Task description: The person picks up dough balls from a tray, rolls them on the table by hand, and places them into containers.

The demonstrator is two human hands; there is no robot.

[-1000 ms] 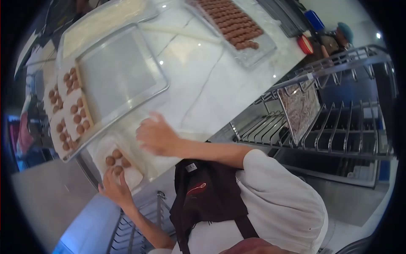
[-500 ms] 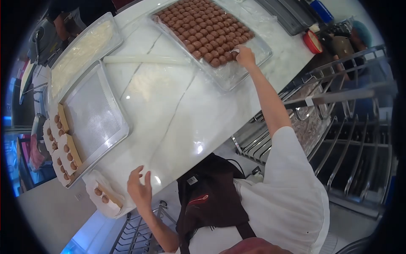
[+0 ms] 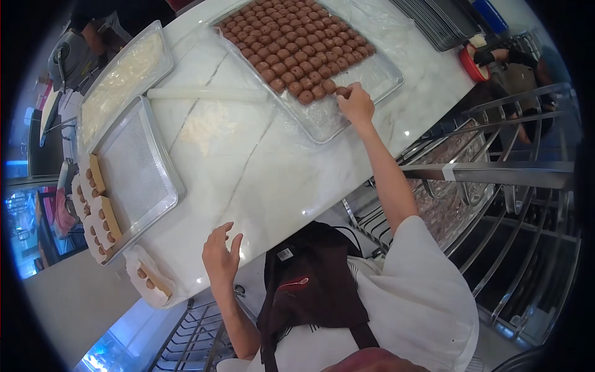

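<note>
My right hand (image 3: 357, 104) has its fingers closed on a brown ball (image 3: 343, 92) at the near corner of the packed rows. Rows of brown balls (image 3: 297, 46) cover much of a plastic-lined metal tray (image 3: 387, 77) at the top centre. Over the table's front edge hangs my left hand (image 3: 222, 253), fingers apart and holding nothing. Left of it, a paper-lined piece (image 3: 149, 279) with a tan strip and brown balls lies at the table's corner. More such pieces (image 3: 102, 229) line the left side of a perforated tray (image 3: 133, 167).
A tray with a pale sheet (image 3: 124, 80) lies at the upper left, beside a long translucent roll (image 3: 204, 94). Metal racks (image 3: 514, 180) stand at the right. A red bowl (image 3: 473, 63) is near a gloved person's hand (image 3: 483, 57). Another person's arm shows at the top left.
My right hand has moved slightly down and toward me, bringing a brown ball into clearer view. My left hand has shifted right and up. A gloved hand now shows by the red bowl.
</note>
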